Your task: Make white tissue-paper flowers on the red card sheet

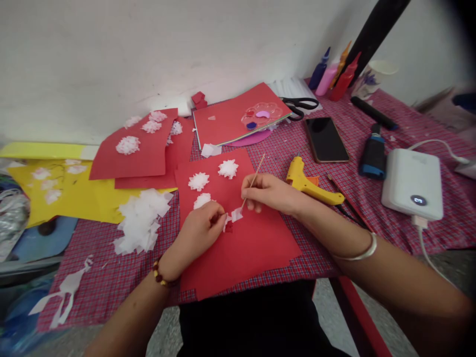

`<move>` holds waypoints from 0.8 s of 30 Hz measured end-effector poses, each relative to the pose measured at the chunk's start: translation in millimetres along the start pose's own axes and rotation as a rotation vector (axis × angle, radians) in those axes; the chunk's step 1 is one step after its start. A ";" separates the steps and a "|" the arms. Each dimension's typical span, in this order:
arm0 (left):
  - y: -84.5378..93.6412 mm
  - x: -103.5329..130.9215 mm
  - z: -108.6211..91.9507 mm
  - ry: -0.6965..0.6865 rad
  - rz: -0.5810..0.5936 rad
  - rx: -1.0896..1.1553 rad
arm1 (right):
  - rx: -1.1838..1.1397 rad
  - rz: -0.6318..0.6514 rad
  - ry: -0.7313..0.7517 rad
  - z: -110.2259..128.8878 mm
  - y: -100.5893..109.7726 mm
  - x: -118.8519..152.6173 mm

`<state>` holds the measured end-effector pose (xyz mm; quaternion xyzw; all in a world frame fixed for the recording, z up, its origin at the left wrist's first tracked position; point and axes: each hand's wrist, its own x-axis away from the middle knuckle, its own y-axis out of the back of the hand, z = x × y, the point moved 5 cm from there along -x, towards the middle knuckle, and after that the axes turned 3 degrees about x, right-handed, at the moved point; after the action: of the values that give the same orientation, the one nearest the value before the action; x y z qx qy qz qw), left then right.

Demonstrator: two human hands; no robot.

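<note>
Stick [258, 169]: one, thin, above the red sheet [238, 263]; long axis aslant, upper end away and to the right, lower end down at a white square [237, 213]. Middle of stick partly covered by fingers; exact contact at the tip hard to make out.

Right hand [269, 193]: grip closed on the stick, thumb against fingers. Left hand [201, 228]: thumb and forefinger drawn together beside a white scrap; cannot tell whether pinched.

White flowers [199, 181]: three on the sheet, nearest partly hidden by the left hand.

Paper pile [141, 218]: left, on the checked bench [100, 282]. Glue gun [312, 187]: right. Phone [327, 139]: beyond it. Right forearm: cut off at frame edge.
</note>
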<state>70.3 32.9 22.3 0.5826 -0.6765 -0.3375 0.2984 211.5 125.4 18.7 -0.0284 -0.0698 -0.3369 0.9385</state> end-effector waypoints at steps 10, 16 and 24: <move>-1.1 -1.3 5.2 -0.010 0.001 0.033 | 0.170 0.105 0.056 -4.7 -18.5 1.6; 0.6 -2.3 2.2 -0.005 0.005 0.033 | 0.231 0.111 0.127 -5.8 -20.7 2.3; -0.9 -2.2 4.0 -0.014 -0.017 0.020 | 0.085 0.068 0.035 -9.2 -22.8 0.8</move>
<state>67.9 35.5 19.2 0.5887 -0.6770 -0.3375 0.2850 198.6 106.4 9.9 0.0151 -0.0666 -0.3019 0.9509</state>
